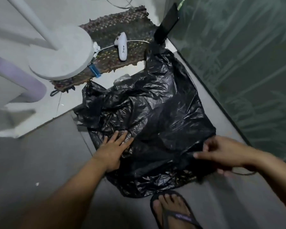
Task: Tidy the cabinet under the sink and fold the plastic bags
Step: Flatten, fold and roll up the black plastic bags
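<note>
A large black plastic bag (149, 116) lies spread and crumpled on the tiled floor in the middle of the view. My left hand (113, 150) rests flat on its near left part, fingers spread, pressing it down. My right hand (224, 153) pinches the bag's near right edge between thumb and fingers. The far end of the bag reaches up to a black phone (168, 23) that leans against the wall.
A woven mat (109, 32) lies at the back with a white handheld device (122, 46) and its cable on it. A round white fan base (61, 53) stands at the left. A green patterned glass wall (246, 63) runs along the right. My sandalled foot (170, 210) is below the bag.
</note>
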